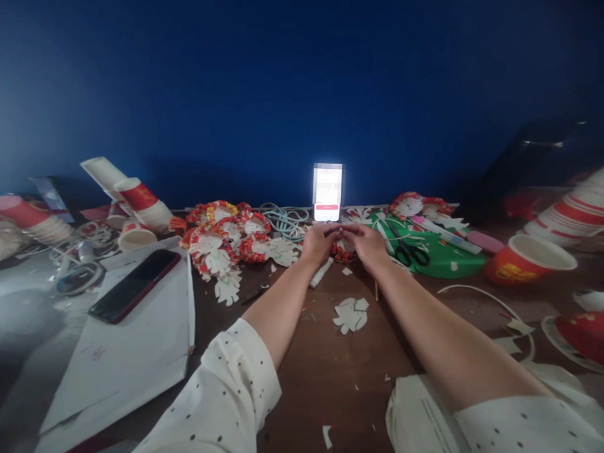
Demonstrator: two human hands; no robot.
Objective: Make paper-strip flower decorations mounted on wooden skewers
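Observation:
My left hand (319, 246) and my right hand (368, 245) are close together near the back of the table. Their fingers are bent in a pinch at the upper edge of a small red patterned paper craft piece (343, 251). Its details are too small and partly covered by the fingers. Just below my left hand lies a white tube (320, 273). A white paper cutout (351, 315) with finger-like lobes rests between my forearms. Left of my hands is a cluster of red and white paper crafts (226, 233).
A lit phone (327, 194) stands behind my hands. Black scissors (411, 253) lie on a green sheet (455, 263) at right, near a red paper cup (531, 260). At left, a dark phone (135, 286) rests on a white box (121, 359). Stacked cups (145, 203) lean behind it.

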